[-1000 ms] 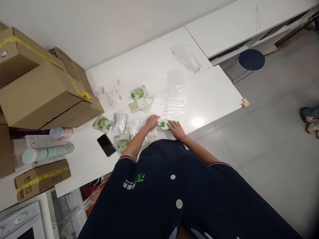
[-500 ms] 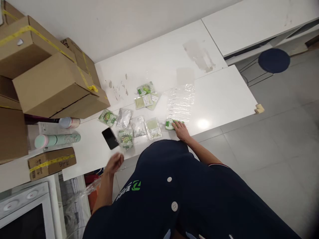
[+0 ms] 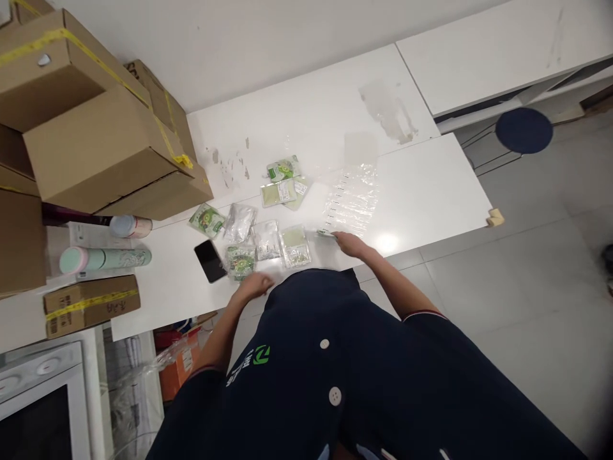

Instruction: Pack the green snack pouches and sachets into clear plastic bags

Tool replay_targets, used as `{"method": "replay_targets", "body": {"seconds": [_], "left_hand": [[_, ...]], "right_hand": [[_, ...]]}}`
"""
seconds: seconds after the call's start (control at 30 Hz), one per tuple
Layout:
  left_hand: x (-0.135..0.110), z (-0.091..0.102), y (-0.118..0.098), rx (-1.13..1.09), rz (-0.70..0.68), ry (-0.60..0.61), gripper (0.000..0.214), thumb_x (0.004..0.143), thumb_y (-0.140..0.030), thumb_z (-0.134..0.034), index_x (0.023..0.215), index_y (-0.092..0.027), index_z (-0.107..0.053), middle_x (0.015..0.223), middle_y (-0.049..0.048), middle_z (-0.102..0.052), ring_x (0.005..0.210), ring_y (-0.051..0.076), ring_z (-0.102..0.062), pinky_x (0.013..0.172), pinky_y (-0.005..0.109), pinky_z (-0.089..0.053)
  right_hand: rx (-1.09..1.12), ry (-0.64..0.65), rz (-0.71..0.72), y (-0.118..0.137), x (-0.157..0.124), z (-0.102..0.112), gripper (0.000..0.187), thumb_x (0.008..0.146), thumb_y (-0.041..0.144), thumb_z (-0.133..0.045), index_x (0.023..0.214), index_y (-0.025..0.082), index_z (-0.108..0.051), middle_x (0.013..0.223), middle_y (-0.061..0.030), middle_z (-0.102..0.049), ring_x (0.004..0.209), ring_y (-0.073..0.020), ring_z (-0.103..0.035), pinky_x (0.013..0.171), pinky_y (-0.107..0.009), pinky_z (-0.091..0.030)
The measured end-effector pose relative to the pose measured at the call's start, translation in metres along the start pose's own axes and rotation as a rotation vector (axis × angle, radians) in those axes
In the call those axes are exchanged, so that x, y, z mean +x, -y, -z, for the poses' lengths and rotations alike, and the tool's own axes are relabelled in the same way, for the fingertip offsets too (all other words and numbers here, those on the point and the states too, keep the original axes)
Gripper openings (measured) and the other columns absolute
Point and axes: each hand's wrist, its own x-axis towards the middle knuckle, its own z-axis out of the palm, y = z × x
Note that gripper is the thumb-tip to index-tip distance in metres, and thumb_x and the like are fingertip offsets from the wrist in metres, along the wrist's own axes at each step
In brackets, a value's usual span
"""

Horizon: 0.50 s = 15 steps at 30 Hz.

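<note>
My right hand is closed on the edge of a small green packet, seen nearly edge-on above the table's front edge. Fingers curled together, my left hand hovers near that edge, close to my shirt; anything in it is too small to make out. Between the hands lie a pale green packet in clear wrap and a silvery wrapped packet. A wrapped green packet with a picture lies just above my left hand. Clear plastic sleeves are fanned out beyond my right hand.
A black phone lies left of the packets. More green packets rest farther back. Cardboard boxes are stacked at left, near a mint green bottle and a small taped box. A dark stool stands at right.
My right hand has picked up the green packet, which lay flat under its fingers, and tilted it edge-on. My left hand has moved right and slightly up, toward my body's front.
</note>
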Motion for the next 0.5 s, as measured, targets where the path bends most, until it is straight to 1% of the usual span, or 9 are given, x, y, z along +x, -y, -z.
{"method": "replay_targets", "body": {"seconds": [0.07, 0.1, 0.13, 0.2, 0.27, 0.33, 0.37, 0.43, 0.5], "left_hand": [[0.032, -0.012, -0.025, 0.085, -0.181, 0.059, 0.025, 0.091, -0.038, -0.054, 0.103, -0.022, -0.070, 0.108, 0.0061, -0.068, 0.104, 0.023, -0.062, 0.091, 0.035, -0.049], [0.052, -0.019, -0.040, 0.152, -0.316, 0.084, 0.027, 0.093, -0.036, -0.050, 0.101, -0.021, -0.071, 0.107, 0.0070, -0.069, 0.105, 0.023, -0.061, 0.093, 0.036, -0.047], [0.073, -0.027, -0.055, 0.206, -0.439, 0.085, 0.027, 0.093, -0.032, -0.049, 0.103, -0.019, -0.071, 0.112, 0.0085, -0.068, 0.109, 0.023, -0.059, 0.097, 0.037, -0.045], [0.111, -0.043, -0.082, 0.310, -0.603, 0.072, 0.026, 0.091, -0.025, -0.049, 0.106, -0.017, -0.069, 0.122, 0.0115, -0.063, 0.117, 0.024, -0.054, 0.100, 0.038, -0.042], [0.140, -0.057, -0.098, 0.382, -0.672, 0.051, 0.029, 0.090, -0.016, -0.046, 0.109, -0.015, -0.068, 0.125, 0.0136, -0.060, 0.120, 0.025, -0.051, 0.101, 0.040, -0.042], [0.158, -0.065, -0.103, 0.425, -0.703, 0.032, 0.036, 0.086, -0.009, -0.044, 0.115, -0.014, -0.064, 0.129, 0.0156, -0.058, 0.124, 0.026, -0.049, 0.102, 0.041, -0.040], [0.164, -0.067, -0.102, 0.439, -0.715, 0.025, 0.041, 0.084, -0.006, -0.045, 0.120, -0.013, -0.061, 0.131, 0.0165, -0.056, 0.126, 0.027, -0.047, 0.104, 0.042, -0.038], [0.174, -0.070, -0.100, 0.458, -0.730, 0.013, 0.051, 0.080, -0.004, -0.046, 0.130, -0.012, -0.054, 0.137, 0.0181, -0.051, 0.131, 0.028, -0.042, 0.107, 0.044, -0.035], [0.182, -0.073, -0.100, 0.477, -0.707, 0.009, 0.059, 0.079, -0.005, -0.047, 0.137, -0.012, -0.046, 0.143, 0.0201, -0.044, 0.134, 0.030, -0.039, 0.106, 0.046, -0.034]], "right_hand": [[0.033, 0.076, -0.029, -0.008, 0.017, 0.022, 0.041, 0.096, 0.023, -0.035, 0.132, 0.012, -0.053, 0.125, -0.0157, -0.063, 0.109, -0.0263, -0.061, 0.088, -0.033, -0.046], [0.026, 0.090, -0.050, -0.013, 0.025, 0.032, 0.039, 0.097, 0.025, -0.037, 0.128, 0.011, -0.056, 0.122, -0.0162, -0.064, 0.107, -0.0261, -0.061, 0.086, -0.031, -0.046], [0.013, 0.094, -0.070, -0.018, 0.034, 0.040, 0.036, 0.096, 0.025, -0.038, 0.123, 0.011, -0.058, 0.120, -0.0163, -0.065, 0.105, -0.0258, -0.062, 0.084, -0.030, -0.046], [-0.011, 0.092, -0.098, -0.028, 0.051, 0.051, 0.031, 0.094, 0.024, -0.042, 0.115, 0.011, -0.062, 0.115, -0.0154, -0.066, 0.101, -0.0247, -0.063, 0.079, -0.029, -0.046], [-0.020, 0.089, -0.112, -0.036, 0.063, 0.056, 0.028, 0.092, 0.025, -0.047, 0.111, 0.012, -0.063, 0.110, -0.0140, -0.067, 0.097, -0.0238, -0.064, 0.076, -0.028, -0.045], [-0.029, 0.069, -0.138, -0.040, 0.071, 0.057, 0.028, 0.090, 0.029, -0.053, 0.111, 0.012, -0.062, 0.109, -0.0142, -0.067, 0.097, -0.0242, -0.063, 0.076, -0.028, -0.045], [-0.040, 0.038, -0.167, -0.040, 0.073, 0.056, 0.031, 0.089, 0.033, -0.055, 0.113, 0.012, -0.061, 0.111, -0.0152, -0.065, 0.098, -0.0250, -0.061, 0.077, -0.030, -0.045], [-0.085, -0.100, -0.238, -0.039, 0.073, 0.052, 0.040, 0.087, 0.039, -0.058, 0.117, 0.013, -0.058, 0.118, -0.0184, -0.060, 0.103, -0.0287, -0.057, 0.082, -0.035, -0.045], [-0.140, -0.296, -0.264, -0.036, 0.067, 0.044, 0.044, 0.087, 0.041, -0.058, 0.121, 0.013, -0.056, 0.124, -0.0220, -0.055, 0.111, -0.0337, -0.051, 0.088, -0.043, -0.042]]}}
